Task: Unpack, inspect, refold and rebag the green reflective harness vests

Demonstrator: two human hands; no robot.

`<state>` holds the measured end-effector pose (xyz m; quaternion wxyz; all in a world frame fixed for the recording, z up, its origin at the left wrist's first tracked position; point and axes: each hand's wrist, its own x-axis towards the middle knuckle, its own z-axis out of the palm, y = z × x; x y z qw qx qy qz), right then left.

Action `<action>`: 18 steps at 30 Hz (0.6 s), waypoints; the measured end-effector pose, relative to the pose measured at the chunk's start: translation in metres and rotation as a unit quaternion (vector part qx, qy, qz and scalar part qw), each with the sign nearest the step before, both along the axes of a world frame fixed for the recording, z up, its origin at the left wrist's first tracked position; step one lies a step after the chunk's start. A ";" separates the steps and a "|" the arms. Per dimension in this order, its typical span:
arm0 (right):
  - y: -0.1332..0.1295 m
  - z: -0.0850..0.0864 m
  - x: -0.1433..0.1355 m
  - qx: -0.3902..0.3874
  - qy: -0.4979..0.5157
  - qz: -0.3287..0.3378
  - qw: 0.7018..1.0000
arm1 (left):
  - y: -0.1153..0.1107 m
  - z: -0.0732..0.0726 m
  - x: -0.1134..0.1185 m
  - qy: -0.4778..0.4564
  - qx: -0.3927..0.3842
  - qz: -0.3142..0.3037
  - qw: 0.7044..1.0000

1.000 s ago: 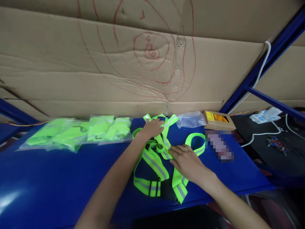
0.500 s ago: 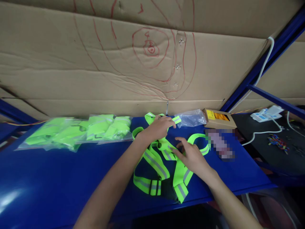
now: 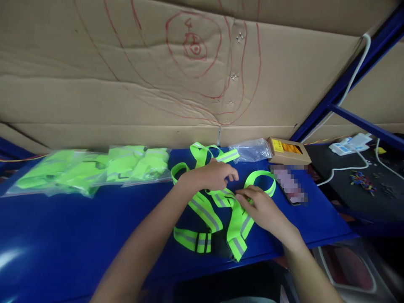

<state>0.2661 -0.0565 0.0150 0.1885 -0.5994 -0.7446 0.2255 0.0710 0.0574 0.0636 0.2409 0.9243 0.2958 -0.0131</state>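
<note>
A neon-yellow reflective strap vest (image 3: 205,212) with grey stripes lies loosely spread on the blue table, its bands looped and crossing. My left hand (image 3: 216,174) is over the upper middle of the vest, fingers bent and somewhat apart, with nothing visible between them. Right of it, my right hand (image 3: 257,204) has its thumb and fingertips closed on a strap near the centre of the vest. One loop curves behind the right hand. A flat striped end sticks out beyond the left hand.
Clear bags of folded neon vests (image 3: 85,170) lie at the left rear. At the back are a crumpled plastic bag (image 3: 252,150) and a cardboard box (image 3: 288,151). A phone (image 3: 288,185) lies on the right. Cardboard (image 3: 142,97) stands behind the blue table (image 3: 78,235).
My left hand has come nearer and lower, away from the far straps. My right hand's fingers have closed together on the central strap. The view has shifted slightly.
</note>
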 end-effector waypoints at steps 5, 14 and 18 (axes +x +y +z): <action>-0.005 -0.001 -0.018 -0.019 -0.042 -0.001 0.999 | -0.005 0.001 0.000 0.071 -0.044 0.031 0.996; -0.005 -0.008 -0.026 0.015 0.016 -0.017 1.000 | 0.006 0.018 -0.033 0.037 0.013 0.069 0.997; -0.007 -0.012 -0.027 0.033 0.051 -0.026 0.998 | 0.009 0.035 -0.058 0.013 0.093 0.131 0.987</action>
